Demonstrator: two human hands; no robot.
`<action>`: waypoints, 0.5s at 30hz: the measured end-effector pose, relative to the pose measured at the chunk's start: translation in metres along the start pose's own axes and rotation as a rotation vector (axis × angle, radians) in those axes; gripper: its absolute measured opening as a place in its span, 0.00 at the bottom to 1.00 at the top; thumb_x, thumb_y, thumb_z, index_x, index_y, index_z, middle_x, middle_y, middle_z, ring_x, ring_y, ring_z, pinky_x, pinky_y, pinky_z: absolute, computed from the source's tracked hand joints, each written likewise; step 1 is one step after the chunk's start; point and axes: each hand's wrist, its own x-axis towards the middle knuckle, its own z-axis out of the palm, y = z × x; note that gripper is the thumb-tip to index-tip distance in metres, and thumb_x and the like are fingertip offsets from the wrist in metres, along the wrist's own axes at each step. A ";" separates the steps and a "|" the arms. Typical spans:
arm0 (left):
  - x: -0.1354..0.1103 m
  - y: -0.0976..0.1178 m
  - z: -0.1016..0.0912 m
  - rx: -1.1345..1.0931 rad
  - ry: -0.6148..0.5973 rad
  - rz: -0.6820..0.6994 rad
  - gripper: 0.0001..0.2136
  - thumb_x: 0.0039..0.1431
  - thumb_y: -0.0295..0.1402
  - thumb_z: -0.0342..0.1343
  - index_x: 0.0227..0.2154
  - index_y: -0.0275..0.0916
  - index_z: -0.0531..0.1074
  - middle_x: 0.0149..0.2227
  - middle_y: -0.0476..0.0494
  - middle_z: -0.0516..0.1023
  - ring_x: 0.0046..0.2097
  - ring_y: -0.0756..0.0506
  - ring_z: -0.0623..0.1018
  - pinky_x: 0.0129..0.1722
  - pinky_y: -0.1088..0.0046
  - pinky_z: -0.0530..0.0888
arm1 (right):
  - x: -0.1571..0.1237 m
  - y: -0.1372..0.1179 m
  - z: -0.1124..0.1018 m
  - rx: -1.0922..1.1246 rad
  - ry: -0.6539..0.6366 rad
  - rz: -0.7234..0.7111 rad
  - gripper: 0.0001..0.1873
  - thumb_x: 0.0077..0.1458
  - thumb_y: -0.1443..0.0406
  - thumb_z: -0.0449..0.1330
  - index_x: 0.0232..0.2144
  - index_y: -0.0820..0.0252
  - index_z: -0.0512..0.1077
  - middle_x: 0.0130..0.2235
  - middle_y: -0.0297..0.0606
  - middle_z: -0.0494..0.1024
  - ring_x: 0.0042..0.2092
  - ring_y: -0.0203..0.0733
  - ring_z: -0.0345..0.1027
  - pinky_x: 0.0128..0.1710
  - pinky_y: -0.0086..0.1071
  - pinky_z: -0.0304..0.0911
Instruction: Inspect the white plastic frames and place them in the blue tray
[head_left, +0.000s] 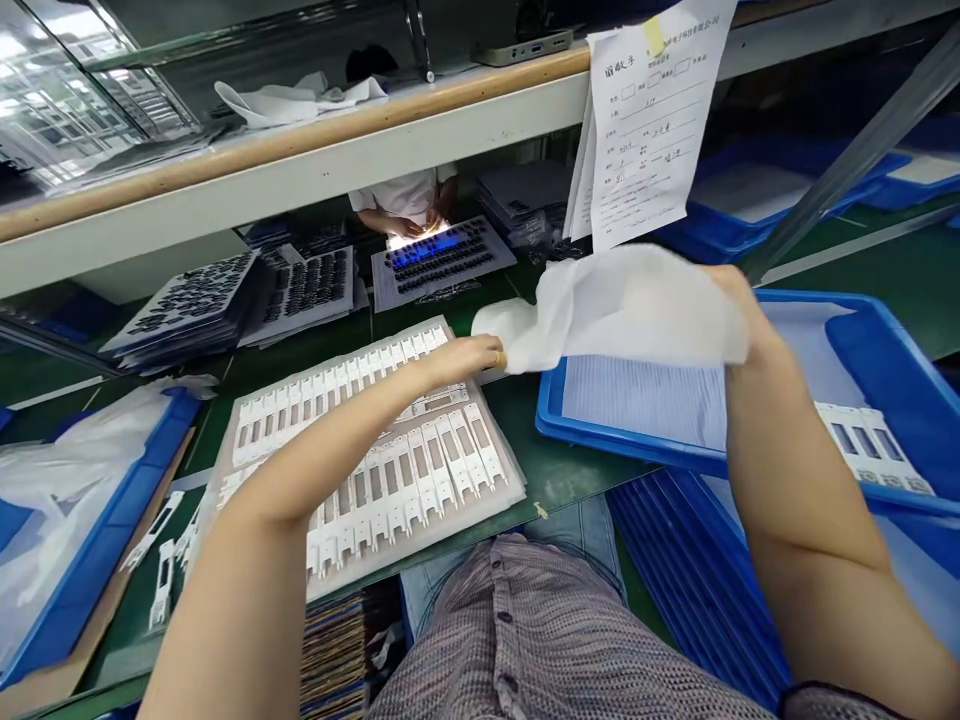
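Observation:
A thin white translucent sheet hangs crumpled in the air between my two hands. My left hand, with a ring on one finger, pinches its left end above a board covered with rows of white plastic frames. My right hand is at the sheet's right end, its fingers mostly hidden behind the sheet. Below the sheet stands a blue tray lined with white sheeting. Several white plastic frames lie toward that tray's right side.
Loose white frames lie on the green bench near a left blue tray. Across the bench a person works at a lit board of black parts. A shelf with hanging papers crosses above. Blue trays are stacked below right.

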 end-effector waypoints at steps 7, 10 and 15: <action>-0.013 -0.003 0.004 0.010 0.185 -0.137 0.11 0.57 0.25 0.53 0.38 0.40 0.79 0.54 0.36 0.78 0.57 0.34 0.78 0.55 0.55 0.76 | 0.015 -0.029 0.059 0.355 -0.335 0.173 0.08 0.42 0.72 0.76 0.22 0.60 0.81 0.29 0.41 0.82 0.30 0.34 0.72 0.34 0.30 0.68; -0.023 0.028 -0.009 -0.105 0.486 -0.091 0.11 0.68 0.33 0.49 0.44 0.40 0.76 0.47 0.39 0.80 0.46 0.41 0.80 0.46 0.63 0.77 | 0.030 -0.038 0.083 0.333 -0.349 0.113 0.09 0.43 0.75 0.74 0.24 0.60 0.80 0.30 0.36 0.82 0.31 0.34 0.72 0.35 0.28 0.69; -0.033 0.066 -0.018 -0.245 0.415 -0.067 0.22 0.67 0.53 0.56 0.24 0.41 0.73 0.23 0.49 0.76 0.23 0.48 0.72 0.24 0.69 0.65 | 0.047 -0.066 0.108 0.149 -0.477 -0.041 0.10 0.45 0.74 0.74 0.23 0.59 0.79 0.27 0.32 0.80 0.30 0.33 0.71 0.33 0.25 0.66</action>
